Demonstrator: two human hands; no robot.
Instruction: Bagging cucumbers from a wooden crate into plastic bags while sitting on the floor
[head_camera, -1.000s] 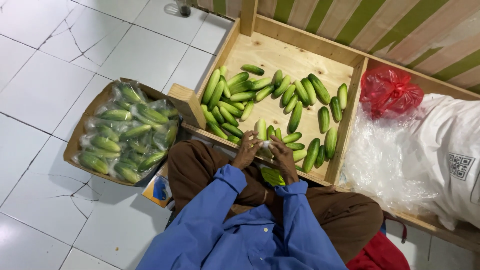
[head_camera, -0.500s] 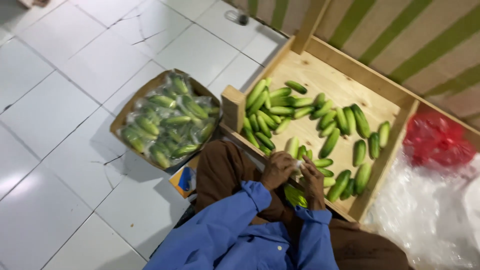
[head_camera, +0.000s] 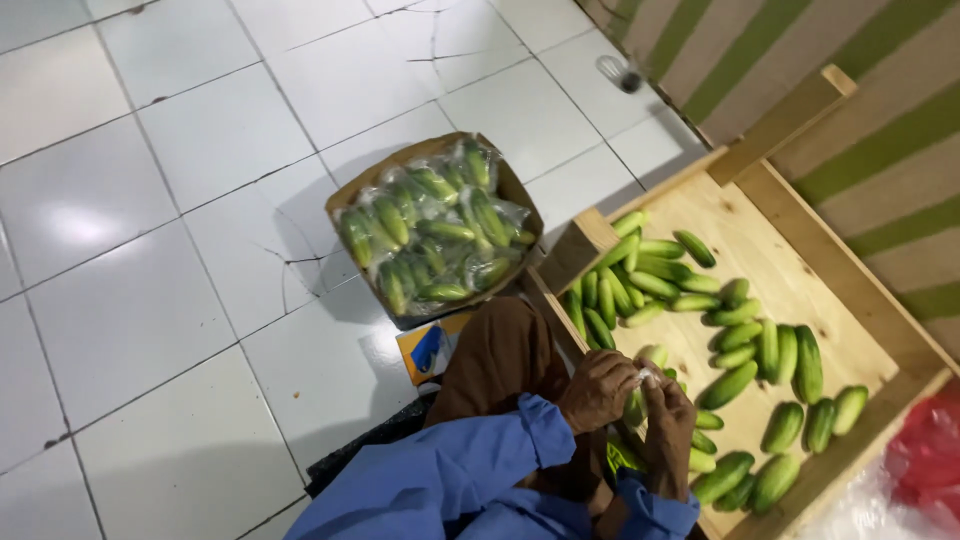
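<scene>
Over the crate (head_camera: 760, 235), two hands (head_camera: 635, 400) pinch one cucumber (head_camera: 650, 362).

- Your left hand (head_camera: 598, 390) and right hand (head_camera: 668, 425) are bare.
- You wear loose blue sleeves (head_camera: 480, 465) with gathered cuffs.
- Your trousers (head_camera: 495, 355) are brown.

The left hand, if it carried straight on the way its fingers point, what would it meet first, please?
The left hand points toward the right hand, which it already meets over a clear wrap. Beyond that, probably the loose cucumbers in the wooden crate, though depth is unclear.
</scene>
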